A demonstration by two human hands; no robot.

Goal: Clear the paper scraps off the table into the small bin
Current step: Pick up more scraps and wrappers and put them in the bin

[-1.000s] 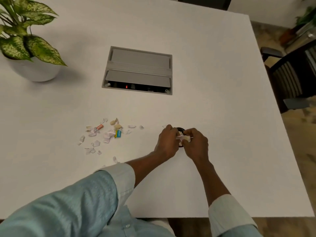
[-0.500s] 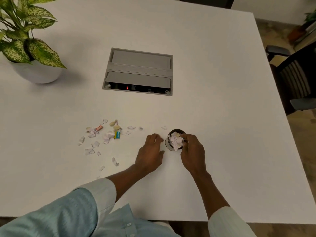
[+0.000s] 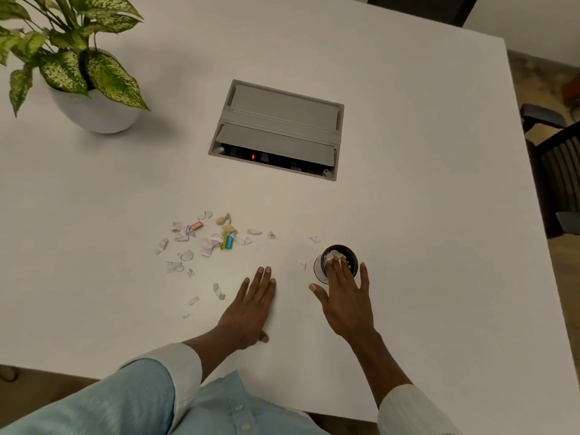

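The only print in view is white lettering on a teal scrap (image 3: 228, 242), lying among the paper scraps (image 3: 188, 255) left of the bin (image 3: 342, 246). It is turned sideways and too small to read.

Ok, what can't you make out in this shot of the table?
Head view:
- How full the small bin is: fingers of the right hand cover its mouth.
- Print on the blue scrap: too small to read.
- Chair: cut off by the right edge.
- Inside the power box: dark under its flap.
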